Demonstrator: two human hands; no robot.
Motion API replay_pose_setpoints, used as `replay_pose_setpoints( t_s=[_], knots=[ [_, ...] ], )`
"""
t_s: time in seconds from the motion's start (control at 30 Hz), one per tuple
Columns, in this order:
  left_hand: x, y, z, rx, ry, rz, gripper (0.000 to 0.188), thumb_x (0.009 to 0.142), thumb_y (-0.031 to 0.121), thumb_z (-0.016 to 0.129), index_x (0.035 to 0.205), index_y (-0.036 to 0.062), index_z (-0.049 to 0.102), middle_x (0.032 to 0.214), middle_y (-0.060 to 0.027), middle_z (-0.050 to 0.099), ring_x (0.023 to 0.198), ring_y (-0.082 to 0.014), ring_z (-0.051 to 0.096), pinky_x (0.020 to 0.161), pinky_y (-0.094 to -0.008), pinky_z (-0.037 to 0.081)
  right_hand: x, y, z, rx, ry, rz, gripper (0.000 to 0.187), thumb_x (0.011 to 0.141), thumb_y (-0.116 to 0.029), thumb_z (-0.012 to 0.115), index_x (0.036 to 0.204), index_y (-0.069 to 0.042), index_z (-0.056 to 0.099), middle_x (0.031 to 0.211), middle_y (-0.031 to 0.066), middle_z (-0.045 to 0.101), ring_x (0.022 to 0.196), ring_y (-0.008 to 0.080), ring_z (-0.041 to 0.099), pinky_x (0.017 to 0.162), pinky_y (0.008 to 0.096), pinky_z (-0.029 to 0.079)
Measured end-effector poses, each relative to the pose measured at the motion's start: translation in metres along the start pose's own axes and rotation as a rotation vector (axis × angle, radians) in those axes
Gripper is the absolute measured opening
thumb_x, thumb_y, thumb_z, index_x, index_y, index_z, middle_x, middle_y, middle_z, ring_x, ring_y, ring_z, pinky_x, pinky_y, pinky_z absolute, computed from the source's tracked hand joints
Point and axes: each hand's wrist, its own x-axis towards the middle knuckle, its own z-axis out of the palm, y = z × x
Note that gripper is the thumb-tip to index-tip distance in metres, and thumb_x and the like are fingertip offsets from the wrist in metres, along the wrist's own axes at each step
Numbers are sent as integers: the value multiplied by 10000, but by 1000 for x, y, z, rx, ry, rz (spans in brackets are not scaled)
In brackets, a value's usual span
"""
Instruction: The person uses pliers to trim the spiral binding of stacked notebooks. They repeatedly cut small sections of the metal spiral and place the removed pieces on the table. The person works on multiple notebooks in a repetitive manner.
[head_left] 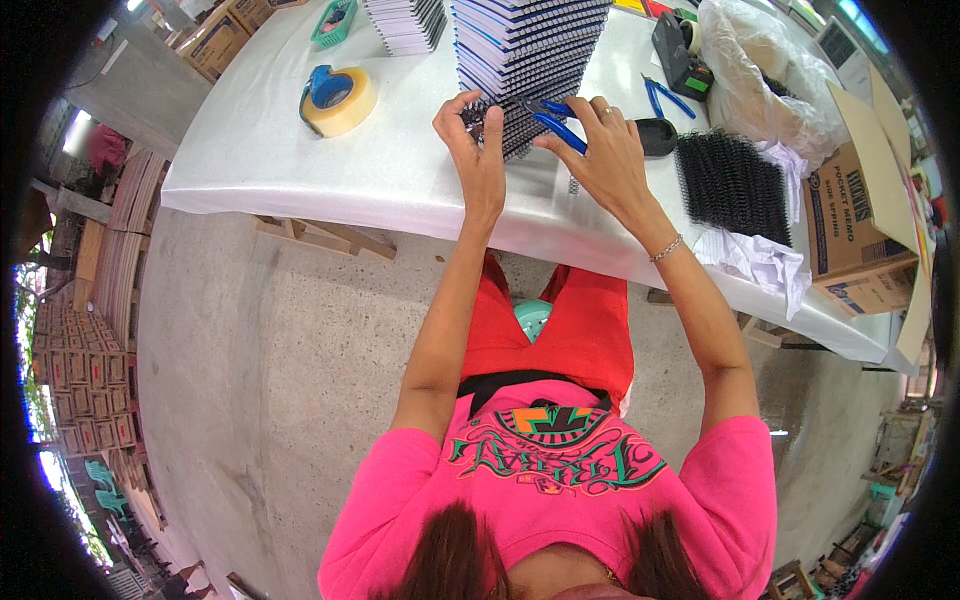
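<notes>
A tall stack of spiral-bound notebooks (530, 45) stands at the table's far middle, its black coils facing me. My left hand (472, 155) is at the stack's near left corner, with bent fingers and thumb around the coil edge of a notebook. In my right hand (605, 160) is a pair of blue-handled pliers (560, 128), its handles apart. The jaws point left at the coils, close to my left fingertips. Beside my right hand lies a black rounded object (655, 137), partly hidden by the fingers.
Loose black spiral coils (735, 185) lie right, before an open cardboard box (850, 225) and a plastic bag (765, 65). Another blue-handled tool (668, 97) lies beyond my right hand. A tape roll in a blue dispenser (340, 100), a green basket (333, 24) and more notebooks (405, 22) stand left.
</notes>
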Motion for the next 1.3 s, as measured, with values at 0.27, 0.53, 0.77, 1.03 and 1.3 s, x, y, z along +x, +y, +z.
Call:
replay_pose_setpoints(
  t_s=[0.27, 0.53, 0.77, 1.03, 1.3],
  knots=[
    [-1, 3, -2, 30, -33, 2, 326, 1044, 315, 557, 1255, 66, 547, 1276, -119, 392, 1252, -233, 376, 1084, -401, 315, 1, -3, -4, -24, 61, -49, 671, 831, -647, 675, 1153, -59, 652, 1016, 144, 635, 914, 287, 595, 806, 421, 437],
    [1, -2, -1, 6, 2, 21, 306, 1019, 348, 585, 1196, 99, 599, 1235, -102, 396, 1202, -231, 395, 986, -362, 375, 5, -6, -3, -41, 56, -75, 656, 821, -651, 678, 1138, -77, 654, 1020, 140, 634, 928, 292, 598, 809, 420, 431],
    [0, -2, -1, -20, 4, 21, 277, 1018, 325, 592, 1181, 100, 607, 1224, -98, 408, 1200, -228, 400, 989, -363, 381, 10, -7, -6, -20, -5, -79, 595, 844, -637, 662, 1064, -84, 673, 886, 138, 688, 785, 307, 669, 707, 410, 493],
    [1, -5, -3, 103, -2, 42, 338, 1057, 336, 523, 1259, 66, 550, 1253, -112, 427, 1212, -203, 408, 1047, -354, 351, 4, -15, -9, 117, -128, 98, 534, 861, -612, 666, 955, -86, 657, 691, 114, 679, 634, 311, 695, 561, 398, 521],
    [-3, -4, 2, -66, 56, -42, 423, 1049, 358, 536, 1334, 51, 476, 1299, -108, 429, 1232, -214, 409, 1093, -352, 294, -5, -2, -2, -14, 7, -17, 642, 833, -646, 677, 1143, -84, 657, 994, 139, 673, 900, 294, 638, 839, 436, 417]
  ],
)
